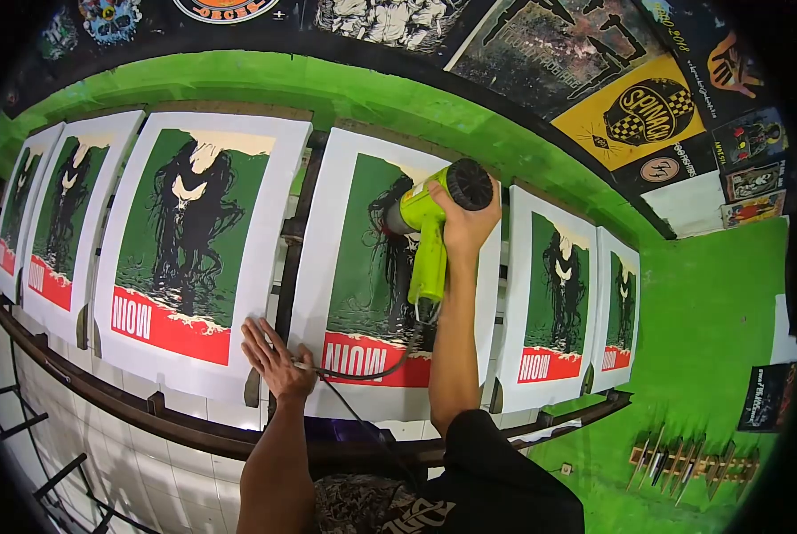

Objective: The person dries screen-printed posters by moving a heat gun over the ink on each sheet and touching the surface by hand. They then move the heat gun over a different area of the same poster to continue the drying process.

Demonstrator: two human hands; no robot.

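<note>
My right hand is wrapped around the rear of the body of a lime-green heat gun. Its dark nozzle faces left over the black figure on a printed poster, and its handle points down toward me. A dark cord runs from the handle across the red band and past my left thumb. My left hand lies with fingers spread at the lower right corner of the neighbouring poster, which carries the same green, black, cream and red design.
More posters of this design stand in the row, at the left and right. A dark rail runs below them. Green wall shows at right, with a wooden rack of tools. Pictures and stickers cover the dark upper wall.
</note>
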